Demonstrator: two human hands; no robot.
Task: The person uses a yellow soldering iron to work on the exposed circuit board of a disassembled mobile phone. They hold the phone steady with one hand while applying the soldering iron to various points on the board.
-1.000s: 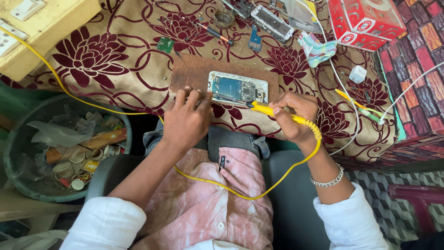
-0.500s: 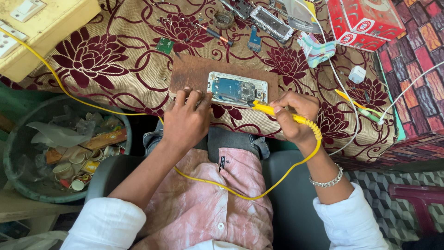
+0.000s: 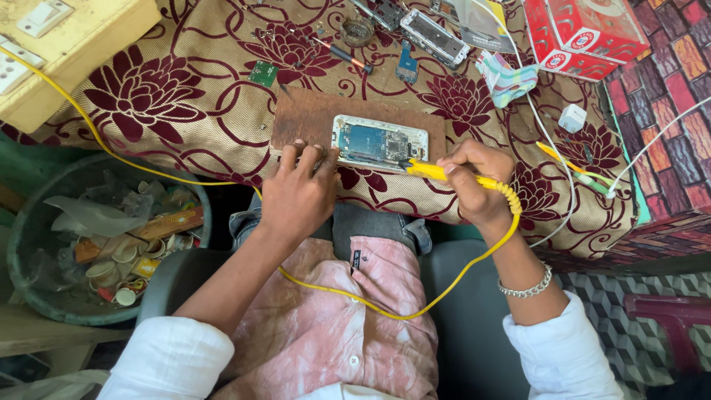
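An opened phone point(image 3: 378, 142) with its blue circuit board showing lies on a brown wooden board point(image 3: 311, 115) at the table's near edge. My left hand point(image 3: 296, 192) rests on the board's front edge, fingertips touching the phone's left end. My right hand point(image 3: 474, 181) grips a yellow soldering iron point(image 3: 433, 171), its tip at the phone's lower right corner. The iron's yellow cord point(image 3: 415, 307) loops down over my lap and runs off to the upper left.
A maroon floral cloth point(image 3: 178, 111) covers the table. Behind the board lie a small green circuit board point(image 3: 262, 72), a screwdriver point(image 3: 344, 52), phone frames point(image 3: 435, 37) and a red box point(image 3: 581, 30). A cream switch box point(image 3: 67, 44) sits at left, a waste bin point(image 3: 96, 237) below it.
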